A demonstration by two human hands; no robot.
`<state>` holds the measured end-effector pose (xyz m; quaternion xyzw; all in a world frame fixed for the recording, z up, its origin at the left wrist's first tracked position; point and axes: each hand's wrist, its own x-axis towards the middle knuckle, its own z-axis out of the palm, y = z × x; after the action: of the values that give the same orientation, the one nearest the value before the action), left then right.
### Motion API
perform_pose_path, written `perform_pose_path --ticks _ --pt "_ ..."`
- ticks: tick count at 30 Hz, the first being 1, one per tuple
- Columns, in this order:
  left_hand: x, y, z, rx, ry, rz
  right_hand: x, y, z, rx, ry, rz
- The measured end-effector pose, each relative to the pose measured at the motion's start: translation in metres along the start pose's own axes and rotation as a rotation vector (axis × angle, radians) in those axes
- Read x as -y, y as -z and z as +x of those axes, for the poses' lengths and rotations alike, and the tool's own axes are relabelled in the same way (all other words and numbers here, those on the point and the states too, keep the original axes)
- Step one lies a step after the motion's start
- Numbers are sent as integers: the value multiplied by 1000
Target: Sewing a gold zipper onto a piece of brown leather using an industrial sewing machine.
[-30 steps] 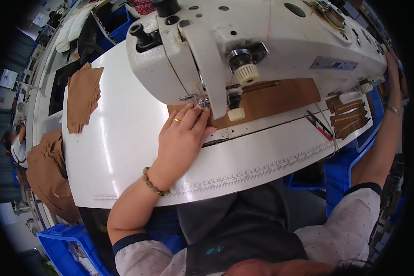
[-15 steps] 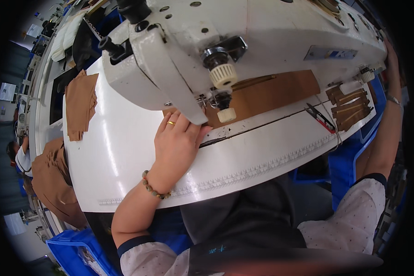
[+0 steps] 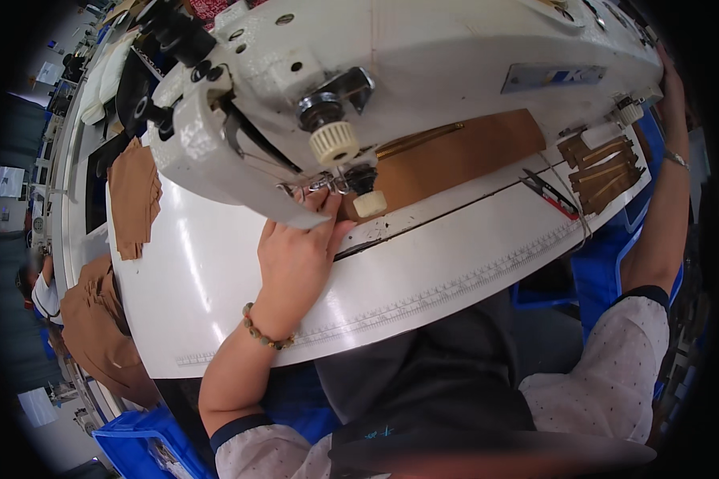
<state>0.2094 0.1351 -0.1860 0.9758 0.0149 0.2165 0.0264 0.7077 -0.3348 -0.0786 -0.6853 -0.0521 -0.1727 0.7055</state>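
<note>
Here we are at the white table point(image 3: 423, 275), and the machine point(image 3: 455, 64) takes up most of its far side. Off the left edge we've got a big brown heap point(image 3: 100, 327), plenty of material there, though from here we can't tell whether it's been worked or not.

Now the cloth point(image 3: 479, 160): it's on the table under the machine, running from the needle area out to the right, so this piece isn't finished with, by our reckoning. A gold-lined tape point(image 3: 419, 142) lies along its far side. Is any of it stitched down? We can't see a seam, so we can't call it.

Over to the left, the stack point(image 3: 134, 199) of flat brown pieces sits well apart from the needle; we'd count those as left to do, at a guess.

To the hands! The left hand point(image 3: 295, 259) is palm down, fingers close together at the cloth's near end, tips partly hidden behind the machine; pressing or pinching, we can't tell. The right hand point(image 3: 673, 88) is up at the machine's right end, its grip hidden from us.

Small stuff: loose tapes point(image 3: 603, 176) bunched at the right, seemingly unused, and snips point(image 3: 553, 198) lying just beside them, untouched.
</note>
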Motion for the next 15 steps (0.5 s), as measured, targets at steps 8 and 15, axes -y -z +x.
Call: perform_pose_path --ticks 8,15 --pt "-2 1 -1 2 7 10 -92 22 -43 15 225 -27" --pt "-3 -1 -3 23 65 -39 -16 -7 -189 -202 977 -676"
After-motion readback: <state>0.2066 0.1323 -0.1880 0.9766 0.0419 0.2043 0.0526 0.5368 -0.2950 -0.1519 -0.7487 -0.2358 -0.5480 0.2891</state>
